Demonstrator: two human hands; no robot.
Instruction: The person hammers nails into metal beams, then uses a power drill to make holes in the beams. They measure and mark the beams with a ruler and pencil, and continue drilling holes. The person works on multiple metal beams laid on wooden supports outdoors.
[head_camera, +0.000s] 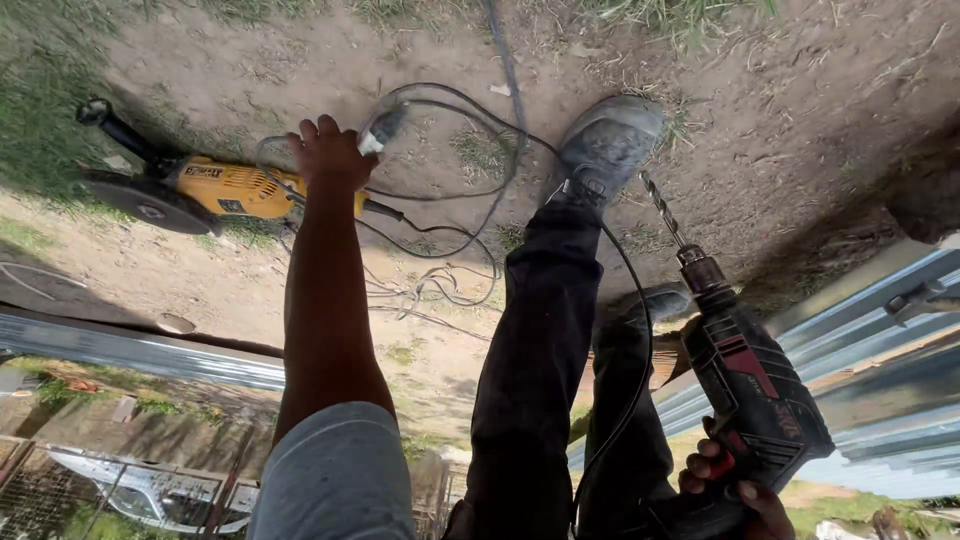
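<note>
The left hand (330, 152) is reaching far down, closing on the cord plug (380, 130) beside the yellow grinder (215, 188) lying on the dirt. The right hand (735, 490) is gripping the drill (745, 385), near right, keeping its bit (662, 208) pointed away.

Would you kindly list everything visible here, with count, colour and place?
Yellow angle grinder with black handle: one, lying on the dirt, upper left.
Black power cables: tangled, on the dirt, centre.
Corrugated metal sheets: silver-grey, right; another strip at left.
Black and red corded electric drill with spiral bit: one, lower right.
Grey work boot: one on the dirt, top centre.
Black trouser legs: two, centre.
Left hand: reaching at the cables beside the grinder.
Right hand: gripping the drill.
</note>
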